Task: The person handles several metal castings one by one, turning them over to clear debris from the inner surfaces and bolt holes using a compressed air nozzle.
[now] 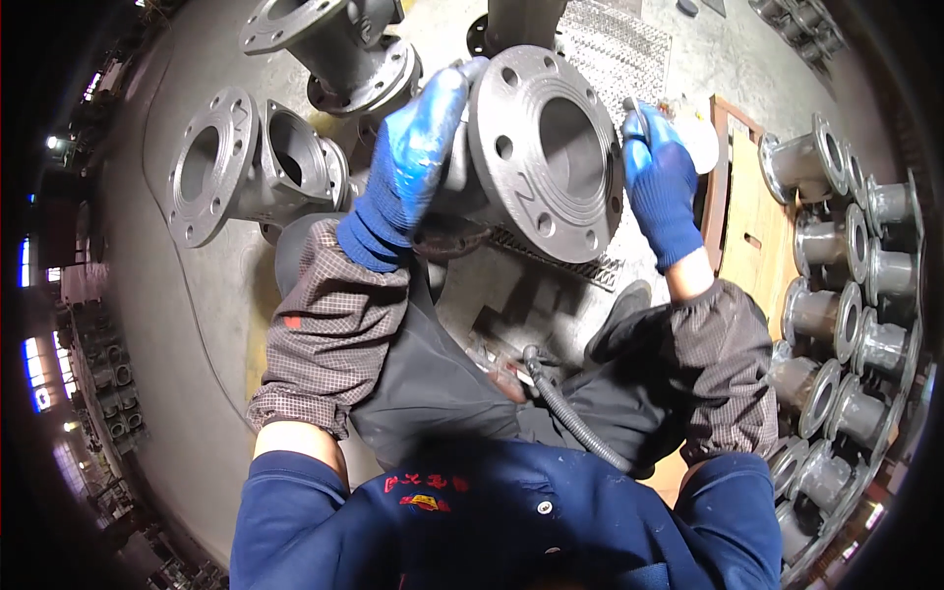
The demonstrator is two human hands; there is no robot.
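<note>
A grey cast-metal flanged pipe fitting [509, 182] stands tilted in front of me, its round face with bolt holes and a wide bore turned toward the right. My left hand [418, 143], in a blue coated glove, grips it on the left behind the flange rim; some of the fingertips are hidden. To the right of the flange, my gloved right hand [661, 172] is closed around a thin metal rod-like tool [637, 110]. Most of that tool is covered by the fingers, so its kind cannot be made out.
Other flanged fittings stand at the left [218, 172] and far left [324, 49]. A textured metal plate [629, 49] lies beyond the work. On the right are a wooden board [752, 211] and rows of pipe fittings [821, 310]. A ribbed hose [580, 423] crosses between my legs.
</note>
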